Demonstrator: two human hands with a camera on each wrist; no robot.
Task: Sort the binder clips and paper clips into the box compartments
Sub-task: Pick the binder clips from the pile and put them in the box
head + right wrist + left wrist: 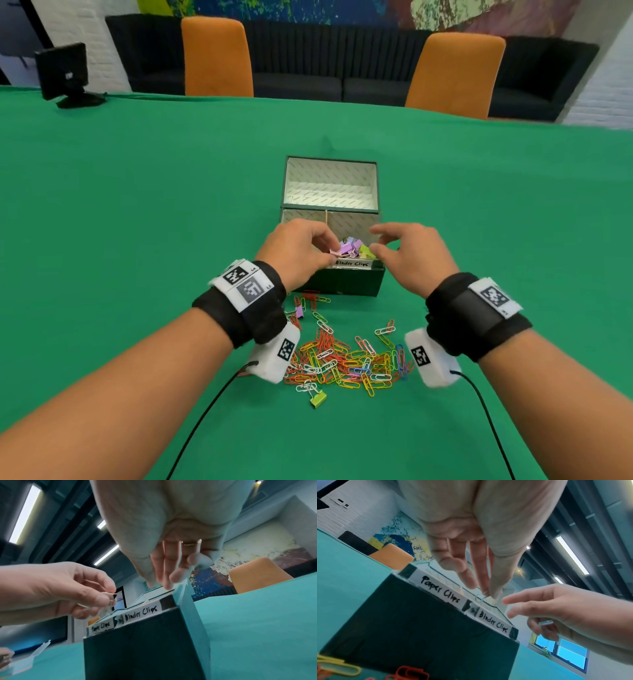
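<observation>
A dark green box (342, 282) stands open on the green table, its front labelled "Paper Clips" on the left and "Binder Clips" (352, 263) on the right. Pastel binder clips (359, 247) fill the right compartment. My left hand (329, 248) hovers over the box's near edge and pinches a small pink binder clip (336, 253) between thumb and fingers; the right wrist view shows that pinched binder clip (109, 594). My right hand (380, 240) floats over the right compartment, fingers spread and relaxed, holding nothing. A heap of coloured paper clips (342, 359) lies between my wrists.
A green binder clip (318, 399) lies at the heap's near edge and a purple one (299, 311) by my left wrist. The box's open lid (330, 181) rises behind it. A small monitor (63, 73) stands far left, and two orange chairs (217, 58) are beyond the table.
</observation>
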